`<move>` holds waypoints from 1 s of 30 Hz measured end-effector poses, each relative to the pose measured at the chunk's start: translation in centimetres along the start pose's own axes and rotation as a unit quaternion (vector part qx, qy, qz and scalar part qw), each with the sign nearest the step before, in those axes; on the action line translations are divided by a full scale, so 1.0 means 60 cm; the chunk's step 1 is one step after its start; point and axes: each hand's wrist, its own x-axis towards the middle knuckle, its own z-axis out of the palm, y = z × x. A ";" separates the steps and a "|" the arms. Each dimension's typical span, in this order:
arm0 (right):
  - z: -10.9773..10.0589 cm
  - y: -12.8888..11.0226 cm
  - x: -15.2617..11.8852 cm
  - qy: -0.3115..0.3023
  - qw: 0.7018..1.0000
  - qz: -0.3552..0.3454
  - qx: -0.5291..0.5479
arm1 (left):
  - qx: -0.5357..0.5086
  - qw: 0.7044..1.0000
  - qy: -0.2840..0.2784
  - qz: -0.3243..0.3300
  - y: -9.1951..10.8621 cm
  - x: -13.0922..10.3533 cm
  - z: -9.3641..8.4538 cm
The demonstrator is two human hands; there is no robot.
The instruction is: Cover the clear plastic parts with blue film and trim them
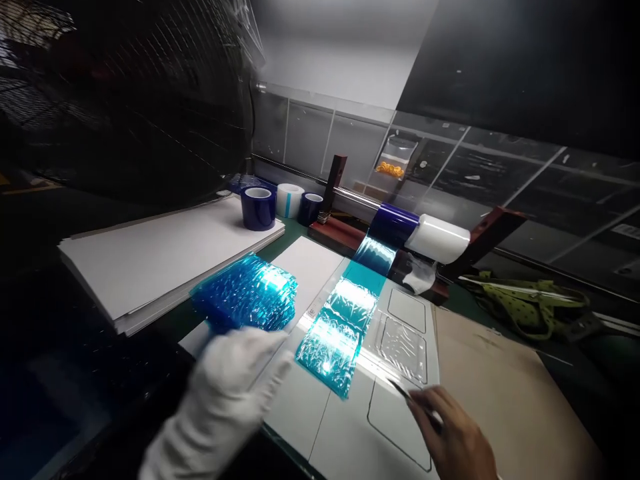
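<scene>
My left hand, in a white glove, is blurred near the lower edge of a pile of shiny blue film pieces; what its fingers hold, if anything, I cannot make out. Bare, my right hand grips a thin pointed tool, its tip over the white board with outlined rounded rectangles. A strip of blue film runs down the board from a dark blue roll on a metal rod. Clear film lies to the right of the strip.
White sheets are stacked at left, with a blue tape roll on their corner. A large fan stands upper left. A white roll shares the rod. Brown board and a green strap-like item are at right.
</scene>
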 end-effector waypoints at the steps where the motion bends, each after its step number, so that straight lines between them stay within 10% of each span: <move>1: 0.005 -0.014 0.029 -0.009 1.000 -0.016 -0.019 | -0.011 0.995 -0.098 0.006 0.013 0.000 0.039; 3: 0.022 -0.045 0.088 -0.027 0.997 -0.048 -0.051 | -0.006 0.976 -0.217 -0.029 0.029 0.012 0.118; 9: 0.107 -0.123 0.228 -0.072 0.987 -0.094 -0.109 | 0.023 0.962 -0.265 -0.060 0.009 0.068 0.248; 16: 0.153 -0.142 0.269 -0.122 0.973 -0.122 -0.151 | 0.032 0.957 -0.283 -0.058 -0.002 0.069 0.253; 30: 0.032 -0.022 0.142 -0.118 0.971 0.012 -0.208 | 0.023 0.951 -0.306 -0.040 -0.013 0.073 0.239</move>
